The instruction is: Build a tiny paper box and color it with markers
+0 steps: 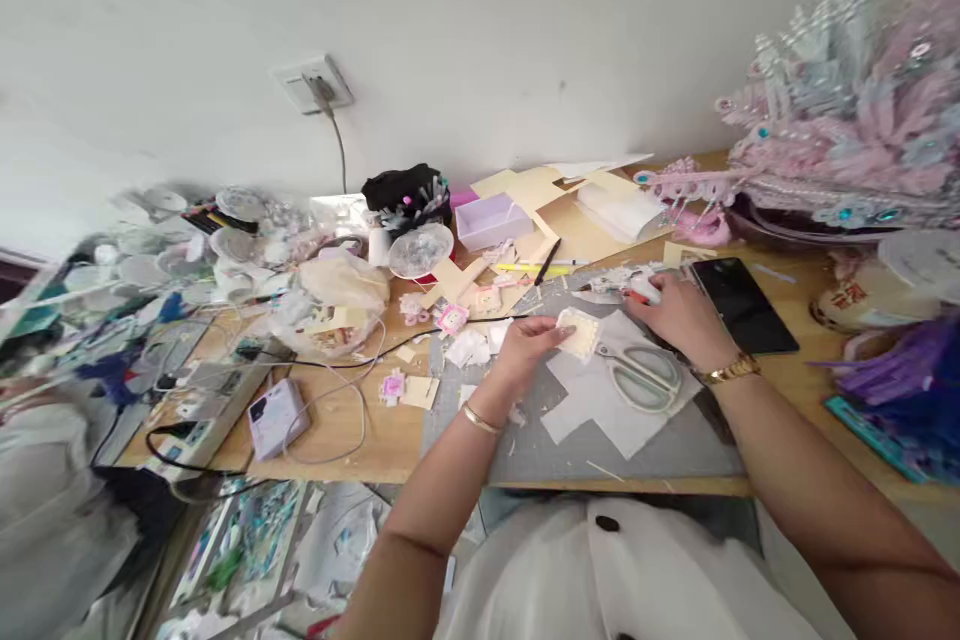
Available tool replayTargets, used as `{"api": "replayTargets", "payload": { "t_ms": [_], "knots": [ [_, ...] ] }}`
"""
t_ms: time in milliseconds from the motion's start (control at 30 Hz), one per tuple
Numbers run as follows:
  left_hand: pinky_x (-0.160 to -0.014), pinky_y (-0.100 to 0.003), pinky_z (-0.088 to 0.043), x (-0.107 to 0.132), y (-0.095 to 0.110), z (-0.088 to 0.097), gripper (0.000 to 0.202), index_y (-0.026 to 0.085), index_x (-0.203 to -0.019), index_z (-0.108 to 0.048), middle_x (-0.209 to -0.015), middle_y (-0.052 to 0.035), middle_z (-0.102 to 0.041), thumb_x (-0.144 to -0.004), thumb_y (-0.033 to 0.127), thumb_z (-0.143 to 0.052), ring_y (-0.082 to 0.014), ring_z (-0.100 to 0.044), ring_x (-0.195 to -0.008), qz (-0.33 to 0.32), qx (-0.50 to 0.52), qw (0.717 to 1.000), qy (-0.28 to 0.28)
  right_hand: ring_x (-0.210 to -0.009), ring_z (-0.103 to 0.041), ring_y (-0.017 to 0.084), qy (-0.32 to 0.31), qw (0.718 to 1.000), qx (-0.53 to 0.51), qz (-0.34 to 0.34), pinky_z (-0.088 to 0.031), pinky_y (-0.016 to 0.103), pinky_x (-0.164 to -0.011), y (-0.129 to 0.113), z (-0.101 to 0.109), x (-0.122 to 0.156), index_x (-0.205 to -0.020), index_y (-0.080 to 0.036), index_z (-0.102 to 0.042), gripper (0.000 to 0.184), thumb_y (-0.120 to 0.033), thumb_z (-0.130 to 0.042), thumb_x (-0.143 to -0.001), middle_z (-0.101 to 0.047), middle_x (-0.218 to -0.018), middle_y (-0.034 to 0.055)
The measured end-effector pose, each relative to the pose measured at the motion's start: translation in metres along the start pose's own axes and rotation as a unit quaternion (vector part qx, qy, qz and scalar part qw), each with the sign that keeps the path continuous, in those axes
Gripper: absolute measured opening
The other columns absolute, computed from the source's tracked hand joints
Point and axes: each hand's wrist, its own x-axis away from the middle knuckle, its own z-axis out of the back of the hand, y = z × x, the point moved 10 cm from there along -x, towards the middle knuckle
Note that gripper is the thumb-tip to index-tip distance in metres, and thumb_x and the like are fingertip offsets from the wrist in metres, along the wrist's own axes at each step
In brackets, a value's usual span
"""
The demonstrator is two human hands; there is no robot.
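Between the thumb and fingers of my left hand (534, 338) is a small cream square piece with a white scalloped edge (578, 334). My right hand (679, 310) is closed at a tool with an orange-red handle (642, 297); its thin metallic end points left, and its kind is not clear. Scissors with pale grey-green handles (643, 378) lie below both hands, on a white cross-shaped sheet (600, 415). Under these is a grey cutting mat (517, 455). Left of the mat lie a pink decorated piece (391, 386) and a cream paper square (420, 392).
A black phone (742, 305) lies right of my right hand. Behind are a lilac box (493, 220), cream card sheets (547, 195) and a black pen (548, 261). Pink feathered ornaments (847, 150) crowd the right. A power strip (214, 410), cables and a blue glue gun (112, 375) sit left.
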Motion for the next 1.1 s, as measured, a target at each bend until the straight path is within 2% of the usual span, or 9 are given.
{"api": "replayTargets", "payload": {
  "t_ms": [133, 233, 267, 333, 433, 500, 600, 767, 1100],
  "knots": [
    [-0.068, -0.026, -0.043, 0.002, 0.0, -0.003, 0.039, 0.015, -0.07, -0.077, -0.071, -0.0021, -0.073, -0.048, 0.043, -0.094, -0.0107, -0.058, -0.064, 0.001, -0.01, 1.0, -0.018, -0.103, -0.062, 0.041, 0.074, 0.996, 0.03, 0.047, -0.048, 0.048, -0.085, -0.006, 0.015, 0.005, -0.108, -0.005, -0.068, 0.054, -0.053, -0.066, -0.082, -0.07, -0.102, 0.0265],
    [-0.07, -0.027, -0.044, 0.004, -0.003, -0.01, 0.04, 0.015, -0.071, -0.078, -0.071, -0.0024, -0.073, -0.049, 0.044, -0.094, -0.0114, -0.059, -0.064, 0.023, -0.029, 0.998, -0.055, -0.114, -0.056, 0.039, 0.159, 0.978, -0.08, 0.112, -0.043, 0.051, -0.096, -0.023, 0.035, 0.017, -0.103, -0.012, -0.07, 0.041, -0.048, -0.059, -0.087, -0.068, -0.112, 0.0227],
    [-0.07, -0.028, -0.045, 0.006, -0.004, -0.013, 0.04, 0.015, -0.071, -0.078, -0.07, -0.0025, -0.073, -0.049, 0.044, -0.094, -0.0117, -0.059, -0.065, 0.031, -0.037, 0.996, -0.073, -0.111, -0.058, 0.036, 0.145, 0.969, -0.147, 0.133, -0.043, 0.049, -0.096, -0.029, 0.035, 0.02, -0.098, -0.016, -0.071, 0.036, -0.048, -0.057, -0.088, -0.07, -0.11, 0.0192],
    [-0.071, -0.028, -0.045, 0.009, -0.006, -0.02, 0.04, 0.015, -0.071, -0.078, -0.071, -0.0025, -0.072, -0.049, 0.043, -0.094, -0.0121, -0.059, -0.065, 0.041, -0.052, 0.992, -0.107, -0.096, -0.061, 0.029, 0.023, 0.945, -0.287, 0.155, -0.045, 0.044, -0.091, -0.044, 0.016, 0.022, -0.084, -0.02, -0.072, 0.034, -0.05, -0.057, -0.087, -0.072, -0.096, 0.0121],
    [-0.07, -0.027, -0.043, 0.011, -0.006, -0.023, 0.039, 0.014, -0.07, -0.076, -0.07, -0.0017, -0.071, -0.05, 0.043, -0.094, -0.0112, -0.057, -0.065, 0.043, -0.07, 0.989, -0.126, -0.074, -0.059, 0.021, -0.215, 0.869, -0.431, 0.116, -0.046, 0.038, -0.079, -0.062, -0.026, 0.034, -0.074, -0.019, -0.071, 0.037, -0.056, -0.067, -0.077, -0.069, -0.075, 0.005],
    [-0.067, -0.027, -0.041, 0.01, -0.008, -0.022, 0.04, 0.013, -0.07, -0.076, -0.068, -0.001, -0.069, -0.05, 0.043, -0.094, -0.0101, -0.055, -0.063, 0.046, -0.083, 0.988, -0.123, -0.066, -0.054, 0.017, -0.29, 0.827, -0.475, 0.076, -0.045, 0.035, -0.071, -0.065, -0.04, 0.041, -0.073, -0.018, -0.071, 0.039, -0.057, -0.072, -0.071, -0.065, -0.068, 0.0024],
    [-0.065, -0.026, -0.039, 0.009, -0.011, -0.02, 0.038, 0.013, -0.069, -0.076, -0.067, -0.0001, -0.068, -0.05, 0.041, -0.093, -0.009, -0.053, -0.062, 0.051, -0.1, 0.986, -0.122, -0.062, -0.051, 0.015, -0.313, 0.804, -0.505, 0.034, -0.044, 0.032, -0.063, -0.06, -0.046, 0.042, -0.072, -0.017, -0.072, 0.039, -0.055, -0.078, -0.063, -0.063, -0.066, 0.0015],
    [-0.066, -0.025, -0.039, 0.006, -0.014, -0.015, 0.033, 0.013, -0.071, -0.077, -0.068, 0.0, -0.069, -0.053, 0.037, -0.091, -0.0092, -0.053, -0.063, 0.056, -0.122, 0.984, -0.113, -0.065, -0.055, 0.015, -0.324, 0.79, -0.521, 0.004, -0.046, 0.031, -0.063, -0.056, -0.049, 0.041, -0.071, -0.016, -0.075, 0.036, -0.047, -0.085, -0.058, -0.067, -0.07, 0.0033],
    [-0.067, -0.026, -0.04, 0.005, -0.014, -0.013, 0.029, 0.014, -0.07, -0.077, -0.068, -0.0002, -0.069, -0.055, 0.035, -0.09, -0.0099, -0.054, -0.064, 0.049, -0.13, 0.985, -0.103, -0.068, -0.057, 0.015, -0.322, 0.796, -0.512, 0.016, -0.048, 0.032, -0.065, -0.055, -0.048, 0.04, -0.074, -0.015, -0.076, 0.036, -0.048, -0.084, -0.06, -0.07, -0.078, 0.0044]
  ]
}}
